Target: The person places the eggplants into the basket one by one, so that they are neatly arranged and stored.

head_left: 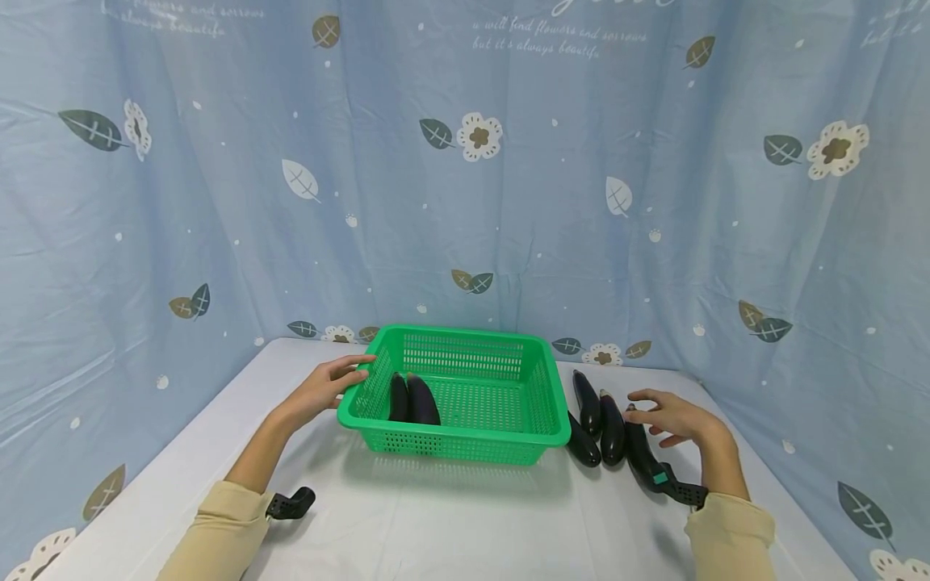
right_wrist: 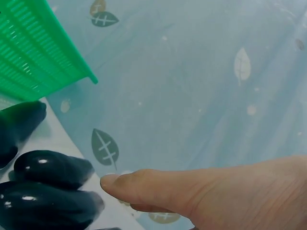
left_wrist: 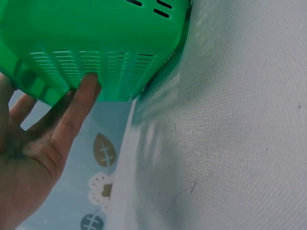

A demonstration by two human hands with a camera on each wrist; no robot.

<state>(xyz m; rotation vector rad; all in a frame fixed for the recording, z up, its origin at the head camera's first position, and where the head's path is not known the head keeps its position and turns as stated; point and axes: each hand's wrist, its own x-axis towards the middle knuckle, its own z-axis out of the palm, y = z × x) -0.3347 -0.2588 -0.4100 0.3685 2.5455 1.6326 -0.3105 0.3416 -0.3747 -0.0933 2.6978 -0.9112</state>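
Observation:
A green plastic basket (head_left: 465,440) with slotted walls stands on the table, holding two dark eggplants (head_left: 424,401) at its left end. At the basket's left rim my left hand (head_left: 323,391) grips the edge, some fingers over it and one against the outer wall in the left wrist view. Several more eggplants (head_left: 613,432) lie side by side to the right of the basket. Above the rightmost eggplant (head_left: 641,448) hovers my right hand (head_left: 672,415), fingers spread and holding nothing. The right wrist view shows its fingers beyond the eggplants' (right_wrist: 53,167) stem ends.
A white cloth (head_left: 465,532) covers the table. Behind and at both sides hangs a blue curtain (head_left: 508,226) with leaf and flower prints. Each wrist wears a black camera mount, such as the left mount (head_left: 292,504).

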